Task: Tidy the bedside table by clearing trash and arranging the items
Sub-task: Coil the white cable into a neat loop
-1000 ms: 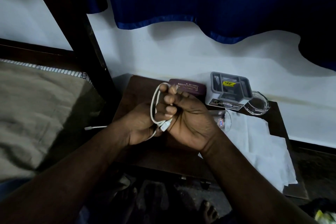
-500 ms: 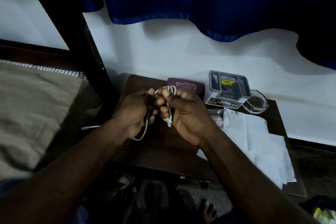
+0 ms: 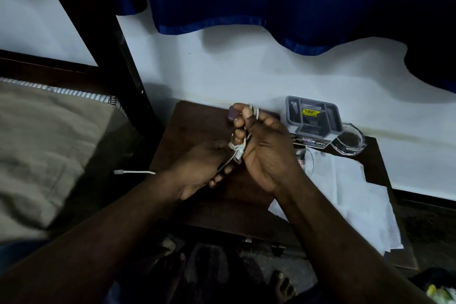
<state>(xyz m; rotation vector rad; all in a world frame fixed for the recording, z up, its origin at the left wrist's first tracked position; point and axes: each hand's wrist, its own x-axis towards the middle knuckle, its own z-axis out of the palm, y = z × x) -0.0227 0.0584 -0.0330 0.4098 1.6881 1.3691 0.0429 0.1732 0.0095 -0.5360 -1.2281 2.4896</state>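
Note:
Above the dark wooden bedside table [image 3: 187,128], my right hand [image 3: 266,153] holds a white cable [image 3: 243,145] looped around its curled fingers. My left hand [image 3: 202,173], just below and left of it, pinches the same cable where it leaves the coil. The cable's free end with its plug [image 3: 118,172] trails out to the left past my left wrist. A purple case [image 3: 233,115] lies on the table behind my right fingers, mostly hidden by them.
A grey tray-like box [image 3: 313,118] with a yellow label stands at the back of the table, a clear round dish [image 3: 349,140] beside it. White paper sheets [image 3: 350,205] cover the table's right part. A bed [image 3: 42,150] lies to the left. My bare feet show below.
Another loop of cable now lies around my right fingers. My left hand has dropped lower and left along the cable, and the trailing end has shortened.

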